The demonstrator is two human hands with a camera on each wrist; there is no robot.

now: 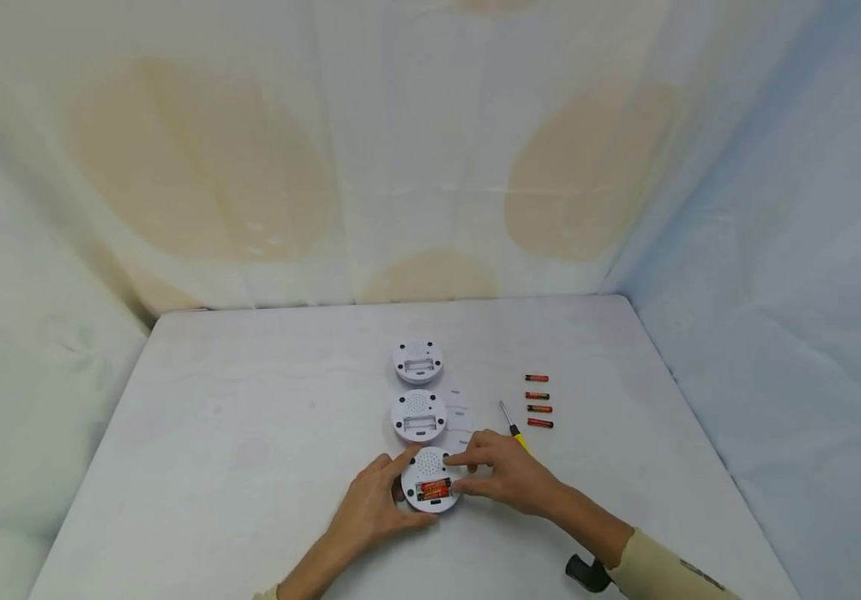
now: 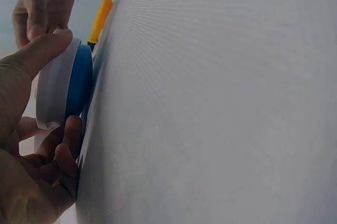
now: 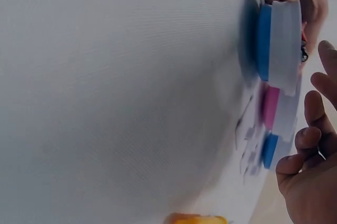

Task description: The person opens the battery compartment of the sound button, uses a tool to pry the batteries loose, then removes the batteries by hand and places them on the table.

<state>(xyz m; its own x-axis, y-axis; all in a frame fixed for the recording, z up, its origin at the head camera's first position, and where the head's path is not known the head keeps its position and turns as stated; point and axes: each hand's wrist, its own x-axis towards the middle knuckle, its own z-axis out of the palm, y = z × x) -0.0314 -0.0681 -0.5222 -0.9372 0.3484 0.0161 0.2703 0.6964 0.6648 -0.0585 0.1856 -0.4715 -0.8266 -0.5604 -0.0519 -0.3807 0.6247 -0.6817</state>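
A round white device [image 1: 427, 463] with speaker holes lies with its battery compartment upward, at the table's near middle. Two red-and-black batteries [image 1: 433, 490] sit side by side in that compartment. My left hand [image 1: 372, 504] grips the device by its left side, thumb at the near edge and fingers at the far edge. Seen from the left wrist, the underside of the device [image 2: 55, 84] is blue. My right hand [image 1: 513, 477] hovers at the device's right edge, thumb near the battery ends. In the right wrist view its loosely bent fingers [image 3: 314, 109] hold nothing.
Two similar round devices, a middle one [image 1: 407, 407] and a far one [image 1: 417, 350], stand in line beyond, compartments bare. Small flat white pieces [image 1: 460, 421] lie beside them. A yellow-handled screwdriver [image 1: 515, 432] and several loose batteries [image 1: 539, 408] are to the right.
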